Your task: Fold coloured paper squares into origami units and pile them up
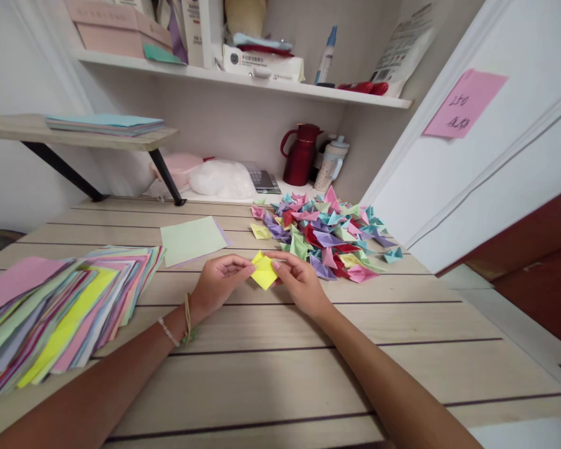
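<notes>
Origami boats point(326, 238) heaped, finished-looking; coloured paper sheets point(70, 318) (fanned, numerous) lie unfolded. Grip: left hand point(219, 282) and right hand point(303, 285) each pinched closed on one part-folded yellow paper point(264, 272).

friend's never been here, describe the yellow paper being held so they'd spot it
Over the striped table, find the left hand and right hand. Between them is a yellow, diamond-shaped folded paper, the only piece held; paper boats lie heaped beyond.

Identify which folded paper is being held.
The bright yellow diamond, pinched between the left hand and right hand; the other folded pieces lie on the table.
</notes>
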Action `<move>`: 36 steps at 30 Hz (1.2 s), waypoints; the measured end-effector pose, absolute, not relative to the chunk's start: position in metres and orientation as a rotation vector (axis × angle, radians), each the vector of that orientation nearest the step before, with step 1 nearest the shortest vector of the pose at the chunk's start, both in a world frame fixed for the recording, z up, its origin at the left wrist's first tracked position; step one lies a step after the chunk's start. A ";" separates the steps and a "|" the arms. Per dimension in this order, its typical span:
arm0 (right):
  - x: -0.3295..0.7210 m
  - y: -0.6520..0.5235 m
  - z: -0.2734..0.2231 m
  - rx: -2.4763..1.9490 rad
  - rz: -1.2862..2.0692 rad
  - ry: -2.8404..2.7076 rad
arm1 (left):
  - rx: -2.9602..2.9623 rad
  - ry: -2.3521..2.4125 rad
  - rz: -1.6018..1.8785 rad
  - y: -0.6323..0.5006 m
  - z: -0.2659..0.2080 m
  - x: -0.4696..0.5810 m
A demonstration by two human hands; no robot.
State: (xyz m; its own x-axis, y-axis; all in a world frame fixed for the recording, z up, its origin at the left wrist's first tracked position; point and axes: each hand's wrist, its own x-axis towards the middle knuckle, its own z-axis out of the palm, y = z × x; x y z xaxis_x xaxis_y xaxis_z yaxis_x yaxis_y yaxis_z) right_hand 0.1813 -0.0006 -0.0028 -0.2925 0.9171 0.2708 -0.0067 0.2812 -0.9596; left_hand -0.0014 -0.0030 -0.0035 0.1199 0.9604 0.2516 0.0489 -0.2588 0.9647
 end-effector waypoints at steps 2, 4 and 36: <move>0.180 -0.002 -0.004 -0.830 1.199 -1.568 | 1.487 1.026 1.315 -0.003 -0.004 -0.002; 0.181 -0.003 -0.004 -0.843 1.144 -1.632 | 1.502 1.007 1.331 -0.001 -0.006 -0.002; 0.182 0.002 -0.006 -0.939 1.149 -1.642 | 1.608 1.034 1.104 0.000 -0.003 -0.004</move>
